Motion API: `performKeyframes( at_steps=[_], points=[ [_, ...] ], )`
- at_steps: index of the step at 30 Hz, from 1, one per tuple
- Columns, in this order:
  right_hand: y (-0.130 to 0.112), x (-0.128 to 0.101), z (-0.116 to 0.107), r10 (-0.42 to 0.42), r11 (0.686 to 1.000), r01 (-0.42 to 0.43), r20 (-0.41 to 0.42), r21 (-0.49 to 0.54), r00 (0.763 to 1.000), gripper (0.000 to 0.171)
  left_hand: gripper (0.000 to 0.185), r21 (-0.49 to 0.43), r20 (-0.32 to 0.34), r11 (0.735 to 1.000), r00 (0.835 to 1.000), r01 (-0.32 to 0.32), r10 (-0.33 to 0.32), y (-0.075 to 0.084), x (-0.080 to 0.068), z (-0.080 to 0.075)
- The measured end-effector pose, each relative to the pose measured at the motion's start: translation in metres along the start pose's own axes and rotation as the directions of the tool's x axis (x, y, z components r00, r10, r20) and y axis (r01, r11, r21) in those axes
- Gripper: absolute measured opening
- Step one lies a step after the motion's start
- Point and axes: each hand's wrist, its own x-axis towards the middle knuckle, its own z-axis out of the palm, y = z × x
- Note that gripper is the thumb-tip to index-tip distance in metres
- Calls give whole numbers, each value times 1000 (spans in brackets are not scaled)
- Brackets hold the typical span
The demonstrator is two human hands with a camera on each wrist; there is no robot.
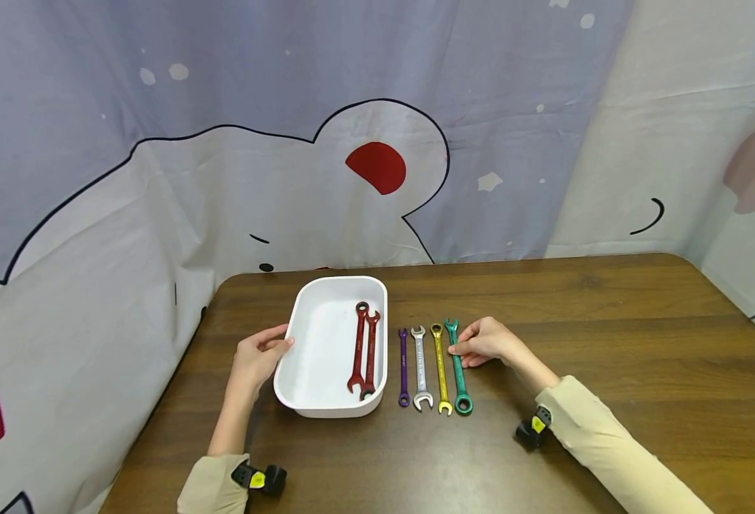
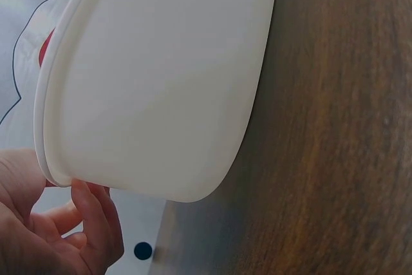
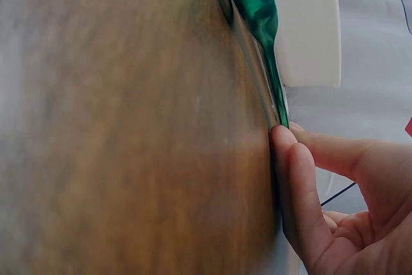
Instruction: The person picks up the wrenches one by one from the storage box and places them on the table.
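at the left of the wooden table (image 1: 609,321), the left hand (image 1: 257,357) rests against the left rim of the white tray (image 1: 313,335), thumb over the edge and fingers curled loosely at the outer wall, which the left wrist view shows close up as smooth plastic; it looks light and likely to slide on the wood unless steadied this way. inside the tray, along its right side, lie two dark red wrenches (image 1: 365,348) touching each other. just right of the tray, flat on the table and parallel, come the purple wrench (image 1: 404,368), the silver wrench (image 1: 420,368) and the yellow wrench (image 1: 440,370), each close beside the next but apart. last in the row is the green wrench (image 1: 458,368), and the right hand (image 1: 489,341) has its fingertips (image 3: 283,143) pressed against the shank in its upper half, thumb and forefinger drawn together as if starting a pinch; whether the tool is lifted at all i cannot tell, it seems to lie flat. the wrench should be stiff steel, fairly heavy for its size, with a glossy coating that may slip, so the narrow shank near the middle looks the best place to take it, for balance. the yellow wrench just beside it leaves little room for a finger on that side and could be nudged. a cartoon-printed cloth (image 1: 352,143) hangs behind.
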Motion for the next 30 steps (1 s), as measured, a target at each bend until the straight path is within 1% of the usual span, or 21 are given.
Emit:
performKeyframes(
  at_steps=[8, 15, 22, 26, 30],
  points=[
    [1, -1, 0, 1, 1000, -1, -24, 0, 1000, 24, 40, 7, -2, 1000, 1000, -17, 17, 0, 0, 0],
    [1, 1, -1, 2, 1000, -2, -26, -8, 1000, 22, 40, 13, 0, 1000, 1000, -7, 7, 0, 0, 0],
    [-1, 0, -2, 4, 1000, -5, -34, -20, 999, 21, 40, 6, 8, 1000, 1000, -13, 13, 1, -2, 0],
    [-2, -2, -3, 8, 1000, -8, -26, -19, 1000, 21, 41, 2, 14, 1000, 1000, -16, 16, 1, -2, -1],
    [-3, -3, -4, 2, 1000, -2, 0, -22, 1000, 22, 41, -1, 14, 1000, 1000, -15, 15, 1, -2, -1]
  ],
)
